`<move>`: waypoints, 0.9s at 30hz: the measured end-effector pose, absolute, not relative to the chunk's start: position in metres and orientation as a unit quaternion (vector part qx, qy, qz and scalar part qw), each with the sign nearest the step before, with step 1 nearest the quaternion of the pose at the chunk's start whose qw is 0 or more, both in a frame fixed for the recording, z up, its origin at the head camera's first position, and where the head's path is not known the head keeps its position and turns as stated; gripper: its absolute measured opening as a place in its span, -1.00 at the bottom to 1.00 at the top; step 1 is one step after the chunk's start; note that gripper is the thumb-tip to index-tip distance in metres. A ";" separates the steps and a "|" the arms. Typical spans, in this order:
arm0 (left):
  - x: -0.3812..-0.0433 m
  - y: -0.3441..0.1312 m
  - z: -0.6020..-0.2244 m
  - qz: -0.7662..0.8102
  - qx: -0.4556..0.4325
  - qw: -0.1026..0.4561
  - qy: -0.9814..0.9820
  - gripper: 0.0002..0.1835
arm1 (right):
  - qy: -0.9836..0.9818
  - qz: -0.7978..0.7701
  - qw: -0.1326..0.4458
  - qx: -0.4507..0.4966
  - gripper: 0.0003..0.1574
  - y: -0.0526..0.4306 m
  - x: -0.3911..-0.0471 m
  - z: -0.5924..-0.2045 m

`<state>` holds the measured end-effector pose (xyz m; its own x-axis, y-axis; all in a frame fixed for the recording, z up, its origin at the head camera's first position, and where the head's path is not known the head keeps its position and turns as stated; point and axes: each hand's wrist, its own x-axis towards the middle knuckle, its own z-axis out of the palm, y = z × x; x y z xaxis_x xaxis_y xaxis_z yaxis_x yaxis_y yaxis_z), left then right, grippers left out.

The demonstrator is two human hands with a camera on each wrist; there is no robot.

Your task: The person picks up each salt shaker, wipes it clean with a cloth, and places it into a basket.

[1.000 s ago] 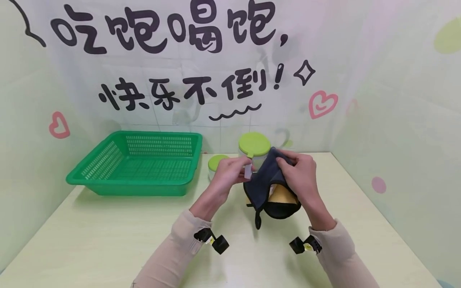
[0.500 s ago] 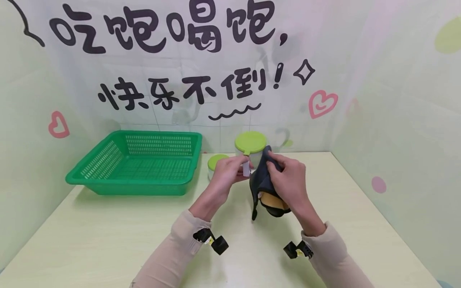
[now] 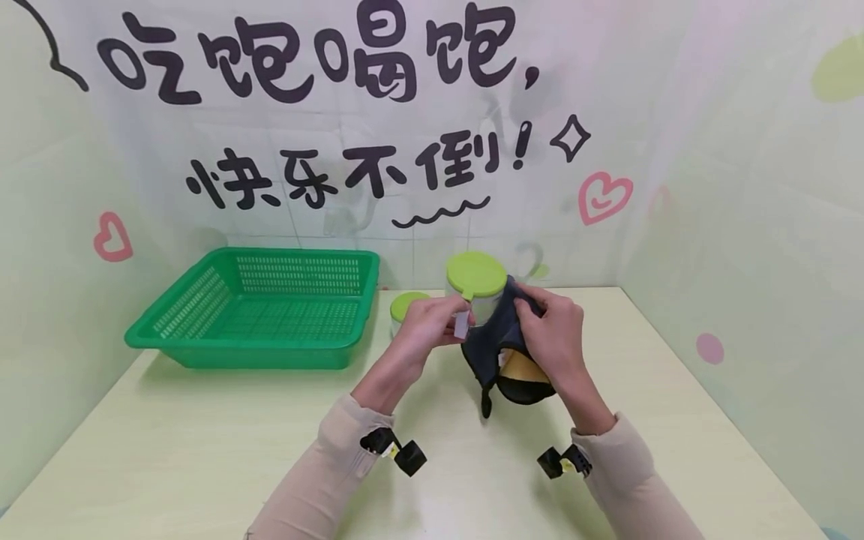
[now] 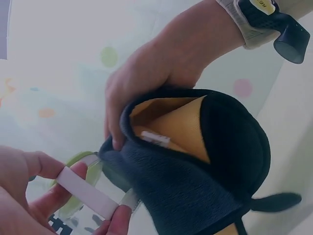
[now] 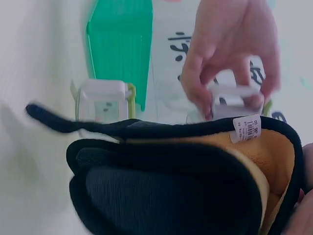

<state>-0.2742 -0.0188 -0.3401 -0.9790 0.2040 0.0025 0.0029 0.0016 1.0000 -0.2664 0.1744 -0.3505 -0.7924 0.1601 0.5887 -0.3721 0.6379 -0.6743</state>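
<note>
In the head view my left hand [image 3: 427,324] curls its fingers round the white handle [image 3: 462,325] of the larger green-lidded jar [image 3: 475,274]. The left wrist view shows the thumb and fingers about that handle [image 4: 88,193]. My right hand [image 3: 557,330] pinches the upper edge of a dark navy fabric pouch [image 3: 491,341], just beside the jar. Black edging, an orange lining and a hanging loop [image 3: 486,403] belong to the pouch, whose mouth gapes in the left wrist view. A barcode label [image 5: 247,128] hangs inside its rim. Part of the jar's body is hidden.
A smaller green-lidded jar [image 3: 407,306] stands left of the larger one, partly behind my left hand. The green plastic basket [image 3: 270,356] sits at the back left of the pale table [image 3: 223,442]. A printed cloth [image 3: 418,225] hangs behind.
The pouch swung left and narrowed with my right hand, then came partway back right and spread again. The larger jar shifted slightly left and back, while my left hand kept its hold.
</note>
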 end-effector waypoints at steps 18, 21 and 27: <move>-0.271 -0.018 -0.340 0.719 0.081 0.056 0.688 -0.70 | -0.828 0.442 0.335 0.084 -0.66 0.167 -0.265 -0.359; -0.272 -0.019 -0.339 0.724 0.071 0.054 0.684 -0.70 | -0.833 0.430 0.333 0.107 -0.66 0.159 -0.260 -0.359; -0.273 -0.021 -0.337 0.710 0.060 0.053 0.699 -0.71 | -0.829 0.432 0.334 0.121 -0.65 0.157 -0.260 -0.359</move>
